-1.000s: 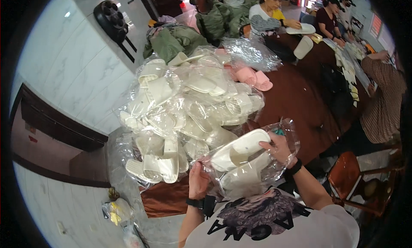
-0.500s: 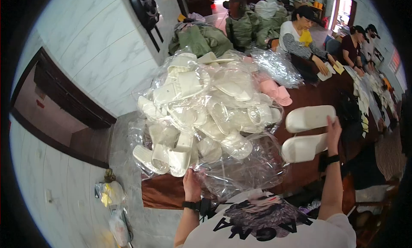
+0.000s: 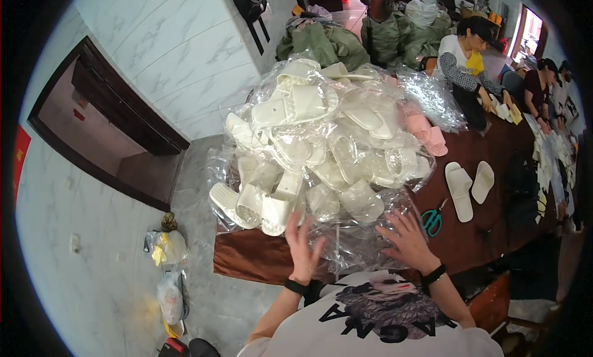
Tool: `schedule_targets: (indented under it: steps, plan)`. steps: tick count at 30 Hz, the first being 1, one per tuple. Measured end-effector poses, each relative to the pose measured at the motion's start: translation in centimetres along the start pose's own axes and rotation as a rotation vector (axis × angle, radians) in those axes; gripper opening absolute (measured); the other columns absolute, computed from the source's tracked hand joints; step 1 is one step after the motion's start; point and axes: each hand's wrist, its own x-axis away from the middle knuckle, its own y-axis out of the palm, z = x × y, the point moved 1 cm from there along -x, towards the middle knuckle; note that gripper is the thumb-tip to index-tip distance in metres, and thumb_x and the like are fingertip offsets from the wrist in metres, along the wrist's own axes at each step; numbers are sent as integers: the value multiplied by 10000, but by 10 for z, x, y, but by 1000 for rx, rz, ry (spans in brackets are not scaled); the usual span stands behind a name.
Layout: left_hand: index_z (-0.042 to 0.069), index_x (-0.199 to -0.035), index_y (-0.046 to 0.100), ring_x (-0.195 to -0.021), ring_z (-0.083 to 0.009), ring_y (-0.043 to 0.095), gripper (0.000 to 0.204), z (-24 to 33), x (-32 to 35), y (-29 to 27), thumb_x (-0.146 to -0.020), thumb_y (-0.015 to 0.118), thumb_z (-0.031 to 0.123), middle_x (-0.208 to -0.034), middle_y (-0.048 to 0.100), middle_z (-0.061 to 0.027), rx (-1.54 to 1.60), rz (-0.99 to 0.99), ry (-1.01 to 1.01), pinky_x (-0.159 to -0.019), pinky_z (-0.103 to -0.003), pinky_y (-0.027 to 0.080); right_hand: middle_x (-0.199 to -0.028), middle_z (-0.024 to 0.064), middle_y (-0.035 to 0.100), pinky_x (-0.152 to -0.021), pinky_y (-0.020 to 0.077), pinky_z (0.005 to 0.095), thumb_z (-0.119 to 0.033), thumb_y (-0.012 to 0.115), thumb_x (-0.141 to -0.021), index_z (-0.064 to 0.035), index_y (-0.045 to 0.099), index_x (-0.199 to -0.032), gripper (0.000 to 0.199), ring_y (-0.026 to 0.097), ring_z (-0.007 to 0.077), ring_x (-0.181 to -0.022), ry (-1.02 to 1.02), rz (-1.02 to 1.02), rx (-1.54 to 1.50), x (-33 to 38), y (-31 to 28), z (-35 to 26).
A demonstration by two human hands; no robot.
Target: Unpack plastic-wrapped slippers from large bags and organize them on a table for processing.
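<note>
Reaching into the heap of bagged white slippers [image 3: 315, 147] on the worktop [image 3: 488, 227], the left hand [image 3: 302, 242] and right hand [image 3: 407, 236] spread their fingers wide, empty, against the slack plastic; a careless tug could slide the tall heap off the near edge.

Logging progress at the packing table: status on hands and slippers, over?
Left hand and right hand open, empty, on clear plastic bags at the bagged slipper pile. Loose white slipper pair on table. Green scissors beside right hand.
</note>
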Motion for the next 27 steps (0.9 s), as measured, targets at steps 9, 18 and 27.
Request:
schedule_targets:
  steps: [9, 18, 27]
  plan:
    - [225, -1440, 386, -1389, -328, 301, 721, -61, 44, 7, -799, 703, 133, -1528, 301, -64, -498, -1222, 344, -1099, -515, 296, -1510, 108, 293, -1089, 224, 609, -438, 689, -800, -231, 408, -1416, 708, 244, 369, -1397, 212, -338, -23, 41, 103, 24]
    - [5, -1213, 545, -993, -219, 566, 359, -47, -193, -3, -899, 630, 157, -1150, 591, -147, 229, 124, -44, -844, -330, 444, -1512, 89, 288, -1084, 248, 618, -411, 675, -826, -234, 416, -1401, 655, 232, 353, -1405, 237, -347, -59, 44, 105, 29]
    - [-42, -1192, 555, -919, -180, 599, 410, -72, -348, 1, -885, 656, 212, -1014, 640, -87, 578, 68, -331, -785, -324, 491, -1502, 60, 305, -1086, 224, 621, -385, 667, -826, -255, 423, -1398, 635, 270, 333, -1387, 235, -242, -97, 48, 114, 17]
